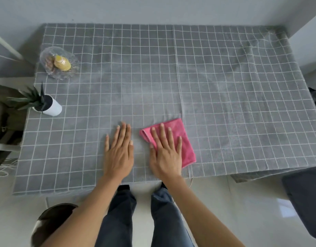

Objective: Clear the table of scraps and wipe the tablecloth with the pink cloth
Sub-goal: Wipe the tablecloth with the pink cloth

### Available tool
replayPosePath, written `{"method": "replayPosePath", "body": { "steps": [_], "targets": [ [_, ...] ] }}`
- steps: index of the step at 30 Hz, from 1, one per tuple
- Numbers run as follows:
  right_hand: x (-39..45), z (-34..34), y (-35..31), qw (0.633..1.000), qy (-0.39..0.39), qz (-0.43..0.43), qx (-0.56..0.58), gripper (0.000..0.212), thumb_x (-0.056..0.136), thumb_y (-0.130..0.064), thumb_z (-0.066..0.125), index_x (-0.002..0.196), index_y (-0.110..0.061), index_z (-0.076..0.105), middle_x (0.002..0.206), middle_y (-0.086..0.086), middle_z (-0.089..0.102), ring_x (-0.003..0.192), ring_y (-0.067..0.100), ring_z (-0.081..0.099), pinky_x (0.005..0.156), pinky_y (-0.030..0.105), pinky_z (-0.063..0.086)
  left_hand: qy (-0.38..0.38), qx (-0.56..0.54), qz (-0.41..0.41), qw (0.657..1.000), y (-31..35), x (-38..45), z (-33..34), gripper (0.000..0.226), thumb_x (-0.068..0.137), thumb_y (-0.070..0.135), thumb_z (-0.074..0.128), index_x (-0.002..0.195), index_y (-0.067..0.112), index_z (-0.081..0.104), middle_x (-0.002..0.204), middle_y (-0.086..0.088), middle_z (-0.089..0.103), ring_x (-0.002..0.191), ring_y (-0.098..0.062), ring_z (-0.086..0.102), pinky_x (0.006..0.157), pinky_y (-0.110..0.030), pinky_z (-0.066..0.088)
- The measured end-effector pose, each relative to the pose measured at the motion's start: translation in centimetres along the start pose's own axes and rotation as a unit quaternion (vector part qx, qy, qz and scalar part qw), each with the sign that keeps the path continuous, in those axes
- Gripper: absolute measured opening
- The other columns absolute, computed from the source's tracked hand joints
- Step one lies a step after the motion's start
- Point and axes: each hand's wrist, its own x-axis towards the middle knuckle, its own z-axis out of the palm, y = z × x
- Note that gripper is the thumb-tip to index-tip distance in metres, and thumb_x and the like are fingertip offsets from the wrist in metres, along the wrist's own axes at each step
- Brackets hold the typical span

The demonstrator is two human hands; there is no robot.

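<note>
A folded pink cloth (182, 138) lies on the grey checked tablecloth (224, 97) near the front edge, right of centre. My right hand (165, 154) rests flat on top of the cloth, palm down, fingers spread. My left hand (119, 150) lies flat on the bare tablecloth just left of the cloth, holding nothing. A clear glass plate (46, 67) at the far left holds yellowish and brownish scraps (62, 63).
A small potted plant (46, 104) in a white pot stands at the left edge. A dark bin (52, 216) sits on the floor at the lower left, a dark chair seat (306, 198) at the right. The tablecloth is wrinkled at the far right corner.
</note>
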Motion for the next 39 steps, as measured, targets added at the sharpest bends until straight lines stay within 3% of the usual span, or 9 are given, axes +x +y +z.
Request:
{"method": "replayPosePath", "body": {
  "steps": [3,9,15,19,22,27,30,33,39],
  "targets": [
    [0.2,-0.8,2.2,1.0,0.012,-0.02,-0.009,0.055,0.096,-0.041,0.018,0.15,-0.039,0.009,0.159,-0.013,0.001,0.147,0.01,-0.009,0.118,0.046,-0.005,-0.004,0.004,0.001,1.0,0.1,0.0,0.0,0.055,0.1,0.033,0.007,0.152,0.017,0.007,0.16,0.002,0.005,0.147,-0.012,-0.001,0.12,-0.044,0.0],
    [1.1,-3.5,9.3,0.985,0.048,0.164,-0.025,0.056,0.096,-0.042,0.014,0.15,-0.04,-0.002,0.158,-0.012,-0.01,0.145,0.011,-0.015,0.118,0.045,-0.01,-0.006,-0.007,0.002,1.0,0.1,-0.1,-0.2,0.056,0.099,0.035,0.004,0.152,0.017,0.005,0.16,0.003,0.001,0.147,-0.012,-0.003,0.12,-0.044,-0.002],
    [0.1,-2.2,5.2,0.963,0.079,0.255,0.032,0.058,0.095,-0.04,0.016,0.15,-0.037,-0.003,0.16,-0.007,-0.009,0.147,0.015,-0.012,0.117,0.048,-0.01,-0.019,-0.017,0.013,1.0,-0.7,-0.7,-0.6,0.057,0.098,0.036,0.003,0.151,0.016,0.001,0.159,0.001,-0.002,0.146,-0.013,-0.006,0.119,-0.041,-0.006],
    [-2.5,0.0,-0.9,0.991,0.024,0.132,0.008,0.061,0.093,-0.043,0.013,0.149,-0.036,-0.008,0.158,-0.006,-0.016,0.145,0.018,-0.02,0.115,0.049,-0.015,-0.006,0.004,-0.007,1.0,-2.3,-3.0,-0.7,0.056,0.099,0.034,0.006,0.152,0.016,0.005,0.159,0.001,0.004,0.147,-0.014,0.0,0.119,-0.042,-0.003],
    [-4.4,2.2,-5.0,1.0,-0.008,0.01,-0.007,0.059,0.097,-0.039,0.022,0.152,-0.036,0.001,0.159,-0.008,-0.008,0.146,0.016,-0.015,0.115,0.05,-0.013,-0.002,0.019,-0.008,1.0,-2.5,-3.3,-0.7,0.055,0.1,0.031,0.009,0.152,0.013,0.009,0.159,-0.001,0.008,0.147,-0.016,0.004,0.119,-0.044,0.003],
    [-4.3,1.8,-3.0,0.999,0.004,-0.035,-0.007,0.055,0.098,-0.035,0.026,0.152,-0.032,0.014,0.16,-0.008,0.006,0.148,0.015,-0.001,0.118,0.046,-0.002,-0.006,0.013,-0.006,1.0,-2.5,-3.3,-0.7,0.054,0.1,0.032,0.009,0.151,0.014,0.007,0.159,-0.001,0.007,0.147,-0.015,0.003,0.12,-0.045,0.003],
    [-3.9,0.7,0.0,0.999,-0.006,-0.017,-0.044,0.058,0.096,-0.036,0.019,0.152,-0.035,0.003,0.16,-0.008,-0.004,0.147,0.017,-0.009,0.118,0.047,-0.006,-0.007,0.012,-0.005,1.0,-2.4,-3.4,-0.9,0.055,0.1,0.032,0.006,0.152,0.015,0.004,0.159,0.0,0.003,0.147,-0.015,0.0,0.12,-0.044,0.001],
    [-3.1,-1.3,5.7,0.995,-0.008,0.073,-0.071,0.057,0.097,-0.04,0.011,0.15,-0.038,-0.009,0.158,-0.009,-0.016,0.145,0.016,-0.02,0.118,0.048,-0.009,-0.01,0.007,-0.004,1.0,-2.5,-3.4,-0.9,0.054,0.1,0.033,0.004,0.152,0.016,0.002,0.159,0.001,0.001,0.147,-0.015,-0.001,0.12,-0.044,0.0],
    [-3.2,-3.4,9.6,0.987,0.034,0.152,-0.035,0.054,0.094,-0.047,0.002,0.145,-0.039,-0.013,0.156,-0.013,-0.015,0.145,0.011,-0.015,0.119,0.044,-0.009,-0.013,0.007,-0.007,1.0,-2.5,-3.4,-0.9,0.056,0.099,0.033,0.003,0.152,0.015,0.004,0.159,0.0,0.002,0.147,-0.016,0.0,0.12,-0.045,0.001]
  ]
}}
